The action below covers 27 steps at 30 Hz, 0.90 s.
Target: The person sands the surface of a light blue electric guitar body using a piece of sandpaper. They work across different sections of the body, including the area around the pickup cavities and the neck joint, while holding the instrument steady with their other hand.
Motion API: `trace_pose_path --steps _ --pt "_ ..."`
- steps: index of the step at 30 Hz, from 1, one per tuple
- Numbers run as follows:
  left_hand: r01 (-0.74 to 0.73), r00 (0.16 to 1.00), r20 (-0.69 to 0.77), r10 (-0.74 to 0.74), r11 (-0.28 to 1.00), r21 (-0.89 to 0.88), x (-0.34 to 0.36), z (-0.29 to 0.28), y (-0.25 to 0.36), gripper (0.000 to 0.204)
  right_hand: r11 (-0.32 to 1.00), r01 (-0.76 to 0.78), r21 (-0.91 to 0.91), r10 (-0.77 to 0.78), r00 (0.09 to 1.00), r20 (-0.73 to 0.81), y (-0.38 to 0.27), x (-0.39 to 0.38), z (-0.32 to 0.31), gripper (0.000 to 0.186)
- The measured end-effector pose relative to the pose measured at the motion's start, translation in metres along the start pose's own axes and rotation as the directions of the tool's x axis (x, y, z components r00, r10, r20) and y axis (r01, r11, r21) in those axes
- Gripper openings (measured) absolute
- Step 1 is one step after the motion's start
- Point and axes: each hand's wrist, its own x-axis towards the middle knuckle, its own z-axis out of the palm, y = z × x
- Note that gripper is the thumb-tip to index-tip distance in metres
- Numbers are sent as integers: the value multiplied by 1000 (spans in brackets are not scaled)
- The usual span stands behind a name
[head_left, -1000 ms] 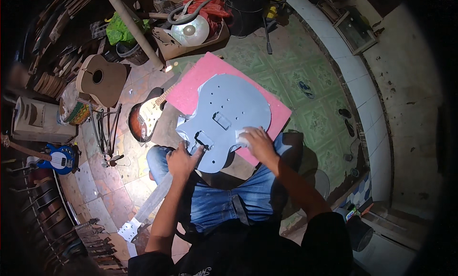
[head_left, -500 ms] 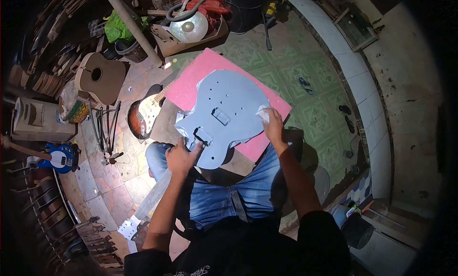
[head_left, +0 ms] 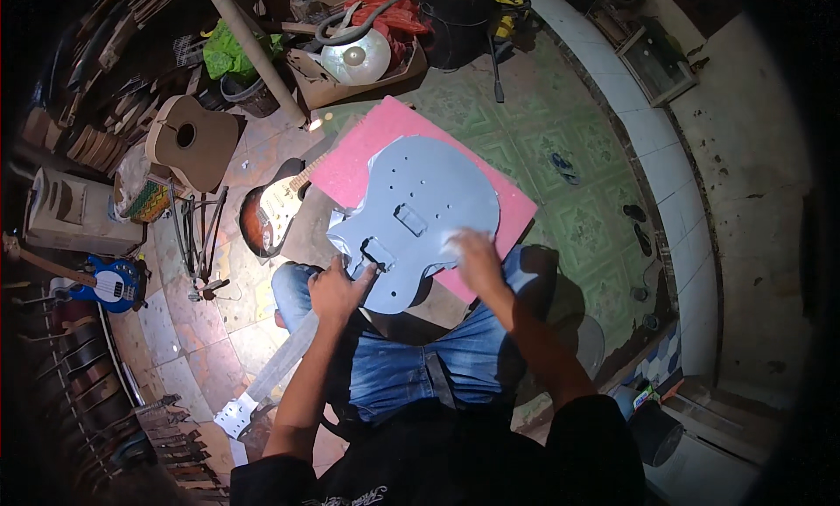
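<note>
A light grey-blue electric guitar body (head_left: 434, 178) with drilled holes and two rectangular cavities lies on a pink foam sheet (head_left: 367, 134) over my lap. My left hand (head_left: 337, 287) is closed on its lower left edge, thumb beside the lower cavity. My right hand (head_left: 479, 261), smeared by motion, presses a white pad or cloth (head_left: 451, 241) on the lower right part of the surface. A grey-white guitar neck (head_left: 276, 370) lies alongside my left forearm.
A sunburst electric guitar (head_left: 262, 213), an acoustic body (head_left: 210, 147) and a blue bass (head_left: 109, 283) are at left. A pole (head_left: 254, 47) and cardboard box (head_left: 367, 77) stand behind the foam. Sandals (head_left: 564, 167) lie on the green tiles at right.
My right hand swung out to the body's right edge half a second ago and has since come back down and leftward with the white pad. My left hand stays at the same edge.
</note>
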Motion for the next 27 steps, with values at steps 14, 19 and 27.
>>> trace_pose_path --steps 14,19,27 --pt "-24 1000 -13 24 1000 -7 1 0 5 88 988 149 44 -154 971 181 16 6 -8 49" --pt "-4 999 33 4 1000 5 0 -3 10 92 965 -262 16 262 965 -1 51 15 -7 54" --pt "-10 999 39 9 1000 10 0 -6 14 93 978 -203 52 206 977 -60 63 19 -20 52"
